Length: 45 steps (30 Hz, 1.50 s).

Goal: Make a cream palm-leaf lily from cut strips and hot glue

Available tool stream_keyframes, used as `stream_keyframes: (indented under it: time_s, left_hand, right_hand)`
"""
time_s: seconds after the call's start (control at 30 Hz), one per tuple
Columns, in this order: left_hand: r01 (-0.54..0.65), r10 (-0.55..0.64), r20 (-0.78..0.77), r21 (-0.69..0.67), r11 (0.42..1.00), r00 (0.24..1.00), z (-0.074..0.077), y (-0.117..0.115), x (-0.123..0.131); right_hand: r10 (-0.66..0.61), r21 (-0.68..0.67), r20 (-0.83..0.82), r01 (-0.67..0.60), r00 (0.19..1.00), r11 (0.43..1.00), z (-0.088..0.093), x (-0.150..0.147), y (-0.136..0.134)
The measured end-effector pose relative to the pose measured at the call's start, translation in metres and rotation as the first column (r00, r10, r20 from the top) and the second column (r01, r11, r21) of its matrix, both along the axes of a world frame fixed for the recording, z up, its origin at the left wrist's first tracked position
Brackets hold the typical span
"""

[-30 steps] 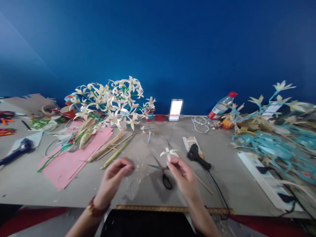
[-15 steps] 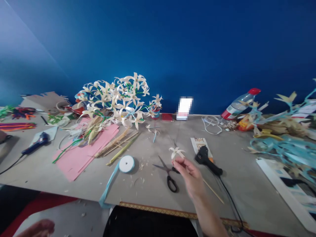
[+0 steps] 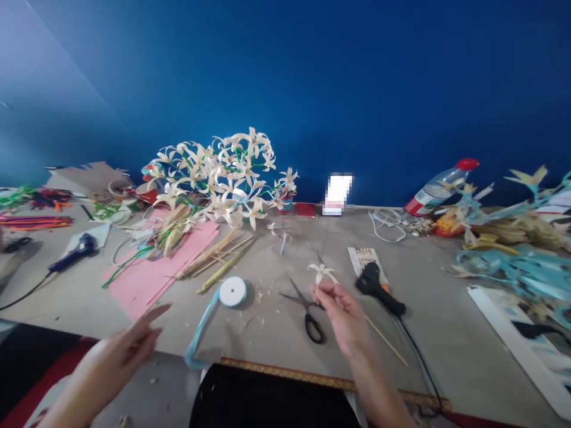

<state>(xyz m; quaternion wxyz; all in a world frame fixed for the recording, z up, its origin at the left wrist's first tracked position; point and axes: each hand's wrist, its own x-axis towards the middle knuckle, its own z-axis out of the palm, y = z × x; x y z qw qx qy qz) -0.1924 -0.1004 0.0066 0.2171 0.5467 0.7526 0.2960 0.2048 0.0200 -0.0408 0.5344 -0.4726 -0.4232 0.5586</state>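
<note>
Between the fingertips of my right hand (image 3: 341,312) is a small white artificial flower (image 3: 321,273), its petals spread upward. Black-handled scissors (image 3: 307,309) lie with parted blades on the table just left of that hand. To its right rests a black hot glue gun (image 3: 379,288), partly over a white packet (image 3: 363,258). My left hand (image 3: 134,343), somewhat blurred, hovers over the table's front edge with fingers stretched out and nothing in them. A roll of light blue ribbon (image 3: 232,292) sits to the right of it, its loose end trailing over the edge.
A large bunch of white flowers (image 3: 232,172) stands at the back, near pink paper sheets (image 3: 147,279) and dried strips (image 3: 223,255). A blue glue gun (image 3: 78,252) lies at left. At right are a tilted bottle (image 3: 439,187), blue ribbons (image 3: 513,270) and a white tray (image 3: 499,327).
My left hand has risen from the lower left corner to the table's front edge, its fingers now extended. The right hand keeps the flower in nearly the same place. The view has shifted slightly.
</note>
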Motion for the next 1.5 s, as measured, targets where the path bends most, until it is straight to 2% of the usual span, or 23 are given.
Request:
stream_keyframes:
  time_s: [0.07, 0.1, 0.13, 0.17, 0.23, 0.3, 0.4, 0.5, 0.57, 0.67, 0.77, 0.93, 1.2, 1.5]
  left_hand:
    - [0.297, -0.295, -0.105, 0.006, 0.955, 0.950, 0.007, 0.031, 0.037]
    - [0.427, -0.422, -0.128, 0.013, 0.904, 0.898, 0.010, 0.046, 0.059]
    - [0.517, -0.507, -0.117, 0.071, 0.853, 0.854, 0.012, 0.060, 0.082]
    - [0.558, -0.555, -0.065, 0.149, 0.817, 0.830, 0.013, 0.073, 0.105]
    - [0.564, -0.612, 0.146, 0.270, 0.780, 0.777, 0.013, 0.093, 0.145]
    - [0.517, -0.614, 0.355, 0.337, 0.787, 0.704, 0.012, 0.106, 0.176]
    - [0.461, -0.591, 0.526, 0.371, 0.806, 0.611, 0.009, 0.114, 0.202]
    - [0.375, -0.539, 0.695, 0.394, 0.839, 0.476, 0.002, 0.115, 0.210]
    - [0.326, -0.497, 0.763, 0.386, 0.863, 0.414, -0.003, 0.114, 0.211]
    - [0.271, -0.440, 0.829, 0.360, 0.893, 0.347, -0.007, 0.111, 0.210]
    - [0.237, -0.381, 0.891, 0.326, 0.915, 0.248, -0.009, 0.107, 0.212]
    - [0.213, -0.326, 0.939, 0.297, 0.931, 0.113, -0.013, 0.104, 0.218]
    - [0.217, -0.293, 0.955, 0.280, 0.935, 0.033, -0.017, 0.100, 0.226]
    - [0.190, -0.325, 0.944, 0.309, 0.932, 0.058, -0.021, 0.094, 0.227]
  right_hand:
    - [0.013, -0.013, -0.024, -0.014, 1.000, 1.000, 0.002, -0.002, -0.003]
    - [0.023, -0.020, -0.039, -0.024, 0.999, 1.000, 0.002, -0.003, -0.005]
    - [0.033, -0.026, -0.055, -0.035, 0.998, 0.999, 0.003, -0.005, -0.007]
    - [0.049, -0.033, -0.069, -0.051, 0.996, 0.998, 0.004, -0.007, -0.010]
    - [0.081, -0.035, -0.081, -0.084, 0.993, 0.996, 0.006, -0.010, -0.014]
    - [0.099, -0.021, -0.078, -0.101, 0.992, 0.995, 0.008, -0.013, -0.018]
    - [0.106, 0.033, -0.073, -0.104, 0.992, 0.994, 0.012, -0.017, -0.020]
    - [0.111, 0.098, -0.050, -0.106, 0.993, 0.990, 0.015, -0.022, -0.021]
    - [0.115, 0.108, -0.028, -0.111, 0.993, 0.988, 0.016, -0.025, -0.021]
    - [0.133, 0.111, 0.004, -0.133, 0.991, 0.985, 0.018, -0.030, -0.023]
    - [0.149, 0.138, 0.004, -0.148, 0.989, 0.979, 0.021, -0.034, -0.024]
    - [0.164, 0.129, 0.003, -0.163, 0.986, 0.978, 0.022, -0.034, -0.027]
    - [0.156, 0.152, 0.009, -0.155, 0.988, 0.976, 0.016, -0.032, -0.033]
    - [0.119, 0.202, 0.055, -0.127, 0.991, 0.971, 0.013, -0.030, -0.034]
